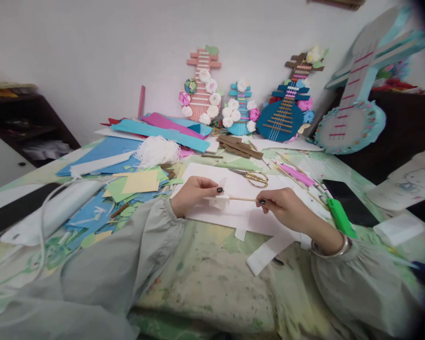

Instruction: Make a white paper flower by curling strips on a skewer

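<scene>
Between my two hands runs a thin wooden stick (243,199), held level above a white board (212,177). A small piece of white translucent paper (222,202) is around the stick near its left part. My left hand (195,194) pinches this paper and the stick between thumb and fingers. The right end of the stick is in the closed fingertips of my right hand (286,205). Gold-handled scissors (257,178) lie on the board just behind. White paper strips (269,252) lie at the board's front edge.
Paper scraps (134,184), a white cable (42,226) and a bundle of white string (158,152) are at left. Decorated paper instruments (281,118) lean at the back wall. At right lie a green glue gun or cutter (340,217) and a black phone (350,202).
</scene>
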{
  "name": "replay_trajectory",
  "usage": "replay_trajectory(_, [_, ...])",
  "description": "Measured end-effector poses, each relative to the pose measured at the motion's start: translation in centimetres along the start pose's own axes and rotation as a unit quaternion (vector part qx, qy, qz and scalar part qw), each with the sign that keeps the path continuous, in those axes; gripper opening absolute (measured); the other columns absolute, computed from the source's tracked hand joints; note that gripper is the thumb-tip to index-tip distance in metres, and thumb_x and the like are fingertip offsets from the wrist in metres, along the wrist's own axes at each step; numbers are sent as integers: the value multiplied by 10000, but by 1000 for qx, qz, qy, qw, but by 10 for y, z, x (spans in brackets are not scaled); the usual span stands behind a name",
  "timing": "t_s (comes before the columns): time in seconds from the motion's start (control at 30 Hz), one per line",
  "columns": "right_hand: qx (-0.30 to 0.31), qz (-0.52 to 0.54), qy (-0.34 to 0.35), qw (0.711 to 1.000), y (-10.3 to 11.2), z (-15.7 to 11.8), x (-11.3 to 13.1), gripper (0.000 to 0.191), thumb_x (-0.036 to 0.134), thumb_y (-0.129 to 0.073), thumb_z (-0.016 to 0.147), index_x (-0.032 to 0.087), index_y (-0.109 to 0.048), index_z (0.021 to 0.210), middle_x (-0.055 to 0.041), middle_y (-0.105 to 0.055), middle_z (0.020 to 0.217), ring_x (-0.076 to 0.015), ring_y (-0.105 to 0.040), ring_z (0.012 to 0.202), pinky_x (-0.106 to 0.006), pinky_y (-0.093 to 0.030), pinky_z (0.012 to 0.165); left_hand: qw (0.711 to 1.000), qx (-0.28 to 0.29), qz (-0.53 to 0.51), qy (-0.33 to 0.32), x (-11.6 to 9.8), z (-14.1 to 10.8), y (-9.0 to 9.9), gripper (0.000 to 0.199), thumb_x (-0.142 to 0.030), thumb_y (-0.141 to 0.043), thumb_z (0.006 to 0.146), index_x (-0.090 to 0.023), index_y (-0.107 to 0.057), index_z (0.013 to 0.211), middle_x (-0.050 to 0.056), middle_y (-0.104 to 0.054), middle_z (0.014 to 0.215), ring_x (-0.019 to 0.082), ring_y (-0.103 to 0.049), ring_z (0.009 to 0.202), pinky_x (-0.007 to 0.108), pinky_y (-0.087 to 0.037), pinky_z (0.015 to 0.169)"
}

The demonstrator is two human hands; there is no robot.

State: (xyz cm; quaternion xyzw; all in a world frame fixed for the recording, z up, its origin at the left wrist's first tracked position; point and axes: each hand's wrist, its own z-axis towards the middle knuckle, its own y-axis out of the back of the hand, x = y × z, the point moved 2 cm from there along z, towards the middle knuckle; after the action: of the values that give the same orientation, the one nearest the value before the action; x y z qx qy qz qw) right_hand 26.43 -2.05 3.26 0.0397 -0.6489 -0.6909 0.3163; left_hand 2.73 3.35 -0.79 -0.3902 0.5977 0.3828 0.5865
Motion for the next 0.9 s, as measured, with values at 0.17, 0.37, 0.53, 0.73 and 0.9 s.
replay_trajectory(0.17, [10, -36, 29, 999, 6, -3, -2, 274, 61, -392, 791, 178, -578, 955, 20, -629, 647, -114, -539, 580, -221, -349, 606, 999, 32, -42, 6, -2, -2, -5, 330, -399, -761, 606, -100, -678, 717, 56, -665, 729, 129, -555, 651, 237, -387, 609])
replay_trajectory(0.37, [-58, -103, 33, 992, 17, -6, -3, 223, 76, -376, 796, 183, -569, 833, -32, -645, 764, -155, -577, 709, -249, -364, 656, 998, 46, -22, -22, -2, -2, -5, 352, -437, -739, 626, -109, -656, 720, 22, -642, 703, 121, -536, 663, 225, -371, 630])
replay_trajectory(0.53, [-84, -35, 3, 996, 33, -8, -29, 186, 195, -422, 837, 182, -588, 753, -21, -620, 668, -135, -535, 592, -243, -357, 565, 998, 38, -44, -33, -1, -1, -6, 333, -420, -742, 629, -115, -644, 720, 2, -617, 692, 103, -516, 644, 217, -362, 625])
replay_trajectory(0.73, [-156, 152, -93, 972, 32, -1, -38, 221, 375, -632, 736, 157, -627, 700, 12, -526, 555, -91, -395, 475, -230, -275, 446, 995, 52, -83, -11, -2, -5, -15, 328, -405, -748, 632, -109, -638, 723, 25, -631, 734, 118, -533, 676, 227, -379, 646])
replay_trajectory(0.9, [-91, 346, -82, 930, 3, 20, 12, 222, 300, -685, 684, 161, -676, 857, -15, -635, 763, -114, -542, 651, -239, -431, 596, 988, 110, -112, 10, -3, -12, -28, 320, -403, -739, 648, -112, -630, 723, 19, -618, 725, 115, -535, 671, 219, -385, 639])
